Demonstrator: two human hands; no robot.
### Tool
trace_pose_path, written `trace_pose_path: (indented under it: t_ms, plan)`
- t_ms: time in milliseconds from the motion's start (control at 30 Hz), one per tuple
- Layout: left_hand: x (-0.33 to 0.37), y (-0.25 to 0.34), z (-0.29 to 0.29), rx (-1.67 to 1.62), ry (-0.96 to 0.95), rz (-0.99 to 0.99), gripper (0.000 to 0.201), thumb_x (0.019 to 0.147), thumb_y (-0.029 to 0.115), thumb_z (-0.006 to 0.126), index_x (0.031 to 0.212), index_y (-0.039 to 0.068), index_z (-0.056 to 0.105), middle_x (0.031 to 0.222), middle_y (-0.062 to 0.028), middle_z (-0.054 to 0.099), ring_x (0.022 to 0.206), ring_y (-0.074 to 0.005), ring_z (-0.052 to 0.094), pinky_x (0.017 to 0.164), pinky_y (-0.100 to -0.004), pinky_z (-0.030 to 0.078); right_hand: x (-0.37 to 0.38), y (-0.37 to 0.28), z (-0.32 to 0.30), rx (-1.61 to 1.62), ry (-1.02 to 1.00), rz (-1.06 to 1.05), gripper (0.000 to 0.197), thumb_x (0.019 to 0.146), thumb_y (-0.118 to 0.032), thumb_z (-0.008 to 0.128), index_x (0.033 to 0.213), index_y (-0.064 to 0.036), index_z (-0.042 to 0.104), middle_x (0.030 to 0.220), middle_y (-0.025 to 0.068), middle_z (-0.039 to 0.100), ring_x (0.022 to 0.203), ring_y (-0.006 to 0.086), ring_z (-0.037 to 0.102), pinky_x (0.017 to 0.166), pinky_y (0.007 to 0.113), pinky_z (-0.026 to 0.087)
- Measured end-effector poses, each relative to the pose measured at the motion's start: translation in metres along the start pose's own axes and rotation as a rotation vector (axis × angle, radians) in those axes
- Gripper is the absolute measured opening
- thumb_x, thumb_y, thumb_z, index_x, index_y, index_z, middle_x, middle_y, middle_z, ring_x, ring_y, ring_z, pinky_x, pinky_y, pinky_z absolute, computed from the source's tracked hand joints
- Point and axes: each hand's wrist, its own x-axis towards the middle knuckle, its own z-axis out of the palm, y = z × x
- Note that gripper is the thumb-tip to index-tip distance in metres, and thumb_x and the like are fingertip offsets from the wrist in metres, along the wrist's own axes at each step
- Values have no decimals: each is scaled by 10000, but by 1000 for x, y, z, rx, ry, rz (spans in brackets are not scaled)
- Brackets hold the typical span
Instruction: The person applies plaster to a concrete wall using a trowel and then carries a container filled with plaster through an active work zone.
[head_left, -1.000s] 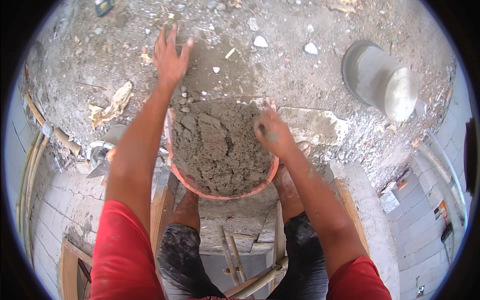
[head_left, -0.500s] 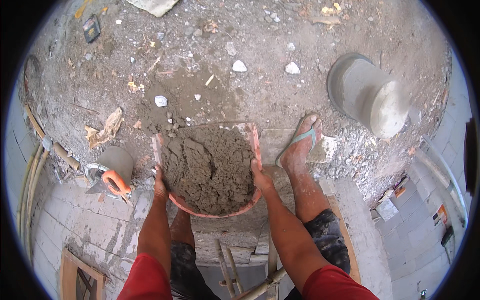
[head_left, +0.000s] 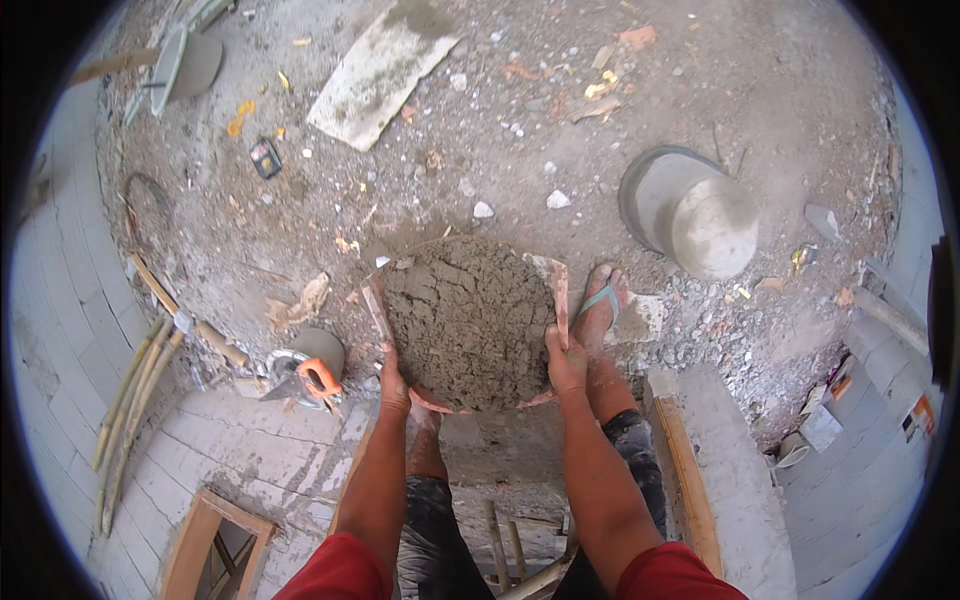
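Note:
Between my two hands is a reddish, battered plastic mortar tub [head_left: 561, 305], heaped with wet grey-brown mortar [head_left: 468, 325]. My left hand [head_left: 393, 378] grips its left side near the close corner. On the right side my right hand [head_left: 567, 362] holds the wall, thumb uppermost and fingers partly hidden beneath. The mortar bulges in a rounded mound at the far side. My right foot, in a pale green flip-flop [head_left: 601, 298], stands just right of the tub.
An overturned grey bucket [head_left: 690, 210] stands to the right. At left, an orange-handled trowel [head_left: 318, 377] lies by a small grey container [head_left: 322, 348]. Bamboo poles [head_left: 135, 425], a wooden frame [head_left: 190, 545] and a mortar-smeared board [head_left: 380, 80] lie around. Rubble covers the ground.
The tub has moved right, nearer my right foot, with both hands still on it. Its mortar now bulges more at the far side. The view has shifted, showing more ground ahead.

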Motion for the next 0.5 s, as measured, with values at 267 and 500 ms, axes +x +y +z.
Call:
trace_pose_path:
  t_ms: [267,500]
  plan:
    - [34,162,180,378,-94,131,990,929,742,428,1485,-76,360,1492,-203,437,1350,-319,450,1131,-392,336,78,-139,-67,68,85,-167,788,943,-670,460,1302,17,605,1235,281,638,1239,397,568,1042,416,409]
    - [147,248,306,683,-303,140,1113,884,819,384,1487,-114,324,1503,-236,409,1365,-331,427,1150,-378,303,185,-187,-66,88,180,-123,923,926,-752,343,1325,47,575,1353,333,536,1341,457,448,1120,443,333]
